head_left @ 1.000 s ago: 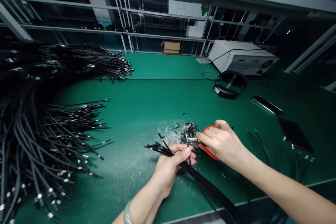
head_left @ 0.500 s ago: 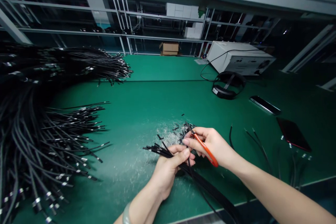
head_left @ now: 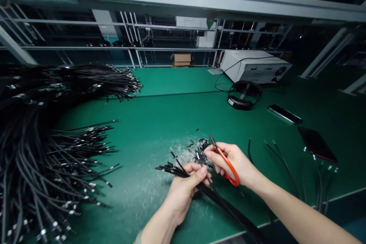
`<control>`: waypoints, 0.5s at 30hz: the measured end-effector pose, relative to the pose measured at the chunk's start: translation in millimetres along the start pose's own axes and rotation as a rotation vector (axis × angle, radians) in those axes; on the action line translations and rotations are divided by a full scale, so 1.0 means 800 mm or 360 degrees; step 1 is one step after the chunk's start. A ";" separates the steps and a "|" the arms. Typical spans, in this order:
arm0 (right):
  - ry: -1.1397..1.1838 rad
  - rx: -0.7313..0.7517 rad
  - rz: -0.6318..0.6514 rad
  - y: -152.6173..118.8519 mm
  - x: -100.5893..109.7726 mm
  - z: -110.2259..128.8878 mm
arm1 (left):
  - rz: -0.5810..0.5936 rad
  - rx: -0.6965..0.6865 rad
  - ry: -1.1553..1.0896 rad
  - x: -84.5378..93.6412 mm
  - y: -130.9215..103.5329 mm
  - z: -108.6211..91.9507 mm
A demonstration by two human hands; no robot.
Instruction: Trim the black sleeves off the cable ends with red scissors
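Observation:
My left hand (head_left: 185, 190) is closed around a bundle of black cables (head_left: 225, 207), whose cut ends fan out to the left of the fingers. One cable end with a light tip stands up between thumb and forefinger. Just to the right, my right hand (head_left: 228, 160) grips orange-handled scissors (head_left: 233, 175), the dark blades pointing up and away; whether the blades are parted is hard to see. Behind both hands lies a small heap of short black offcuts (head_left: 201, 146), with clear whitish scraps (head_left: 183, 150) scattered around it on the green table (head_left: 160, 114).
Large piles of black cables (head_left: 31, 141) cover the left side. At the back right stand a white box-shaped device (head_left: 254, 68) and a black headset (head_left: 244, 95). A phone (head_left: 284, 114), a dark flat device (head_left: 317, 143) and several loose cables (head_left: 281, 156) lie on the right.
My right hand and the scissors have drawn slightly away from the left hand's cable end. The left hand keeps its hold on the bundle. The whole view has tilted a little.

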State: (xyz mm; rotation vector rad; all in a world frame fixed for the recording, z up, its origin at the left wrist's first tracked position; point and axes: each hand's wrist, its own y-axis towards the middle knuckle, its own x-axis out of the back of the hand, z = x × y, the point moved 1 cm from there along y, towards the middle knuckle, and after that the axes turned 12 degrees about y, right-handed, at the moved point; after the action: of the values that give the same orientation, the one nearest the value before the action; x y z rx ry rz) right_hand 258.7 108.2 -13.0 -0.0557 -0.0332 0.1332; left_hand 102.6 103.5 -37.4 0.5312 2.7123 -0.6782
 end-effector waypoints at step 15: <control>0.0147 0.0161 0.0288 -0.024 0.002 0.036 | 0.0201 -0.0173 0.0080 -0.017 -0.023 -0.007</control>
State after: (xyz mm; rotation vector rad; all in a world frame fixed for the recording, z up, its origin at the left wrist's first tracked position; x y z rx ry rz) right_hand 261.5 91.3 16.7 0.0365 0.0707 0.3125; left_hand 106.2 86.9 -20.7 0.6939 2.7151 -0.4884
